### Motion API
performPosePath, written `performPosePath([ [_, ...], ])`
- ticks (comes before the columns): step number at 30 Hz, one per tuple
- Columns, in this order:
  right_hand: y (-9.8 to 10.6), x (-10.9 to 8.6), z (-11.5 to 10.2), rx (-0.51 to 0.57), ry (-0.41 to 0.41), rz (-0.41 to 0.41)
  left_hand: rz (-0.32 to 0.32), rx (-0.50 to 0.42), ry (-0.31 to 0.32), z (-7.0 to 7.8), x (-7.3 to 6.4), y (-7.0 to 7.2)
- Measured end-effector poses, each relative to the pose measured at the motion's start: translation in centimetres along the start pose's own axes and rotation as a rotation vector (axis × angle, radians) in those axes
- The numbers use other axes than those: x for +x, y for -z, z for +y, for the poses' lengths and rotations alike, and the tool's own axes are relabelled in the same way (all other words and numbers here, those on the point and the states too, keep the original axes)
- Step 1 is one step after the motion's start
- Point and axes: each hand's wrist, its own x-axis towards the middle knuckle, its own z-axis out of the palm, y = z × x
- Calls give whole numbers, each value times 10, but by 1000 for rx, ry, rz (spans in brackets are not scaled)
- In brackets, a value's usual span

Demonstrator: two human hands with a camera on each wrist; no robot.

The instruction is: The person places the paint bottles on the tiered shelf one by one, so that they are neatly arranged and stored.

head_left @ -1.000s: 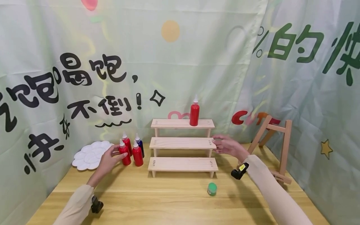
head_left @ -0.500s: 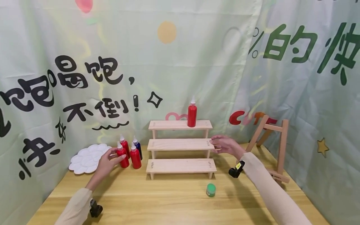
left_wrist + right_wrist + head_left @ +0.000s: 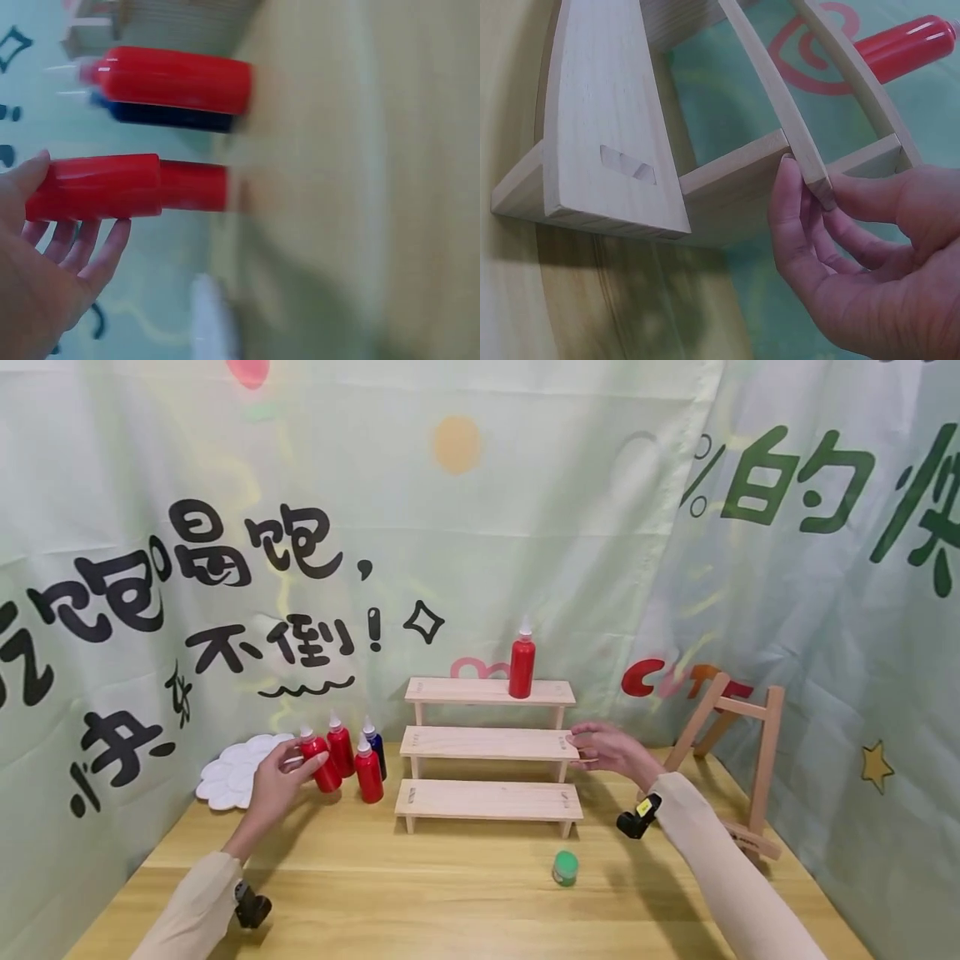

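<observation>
My left hand (image 3: 276, 781) grips a red squeeze bottle (image 3: 321, 765) with a white nozzle, tilted and lifted off the table. In the left wrist view, thumb and fingers wrap the held bottle (image 3: 97, 186), which overlaps another red one (image 3: 196, 185). Two more red bottles, one behind (image 3: 341, 750) and one in front (image 3: 369, 775), stand just right of it with a dark blue bottle (image 3: 379, 760). My right hand (image 3: 611, 750) pinches the right end of the middle step of a three-tier wooden stand (image 3: 487, 742); its thumb and fingers meet at that board's corner (image 3: 819, 184).
A red bottle (image 3: 522, 668) stands on the stand's top step. Left of the bottles lies a white flower-shaped palette (image 3: 232, 777). A green-lidded jar (image 3: 566, 867) sits in front of the stand, and a small wooden easel (image 3: 761, 768) is at the right. Printed cloth (image 3: 570, 527) hangs behind.
My left hand has raised the red bottle from the table and drawn it left, away from the others, tilting it. The right hand keeps its hold on the stand.
</observation>
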Motion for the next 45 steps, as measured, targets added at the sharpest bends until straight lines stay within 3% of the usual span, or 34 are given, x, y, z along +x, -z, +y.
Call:
performPosePath([
  [7,2,-1,2,-21,11,14,32,-42,-90,39,19,14],
  [12,1,0,2,-13,6,13,38,-7,-177,66,28,17],
  [16,1,0,-2,-26,-3,2,-7,-23,-224,82,36,15],
  [22,-1,3,-4,-36,-34,5,-89,-49,-223,101,45,9],
  [30,-3,1,-7,-109,-55,47,-151,-124,-212,134,53,-17],
  [45,-5,1,-8,-96,-63,55,-249,-168,-254,162,68,-72],
])
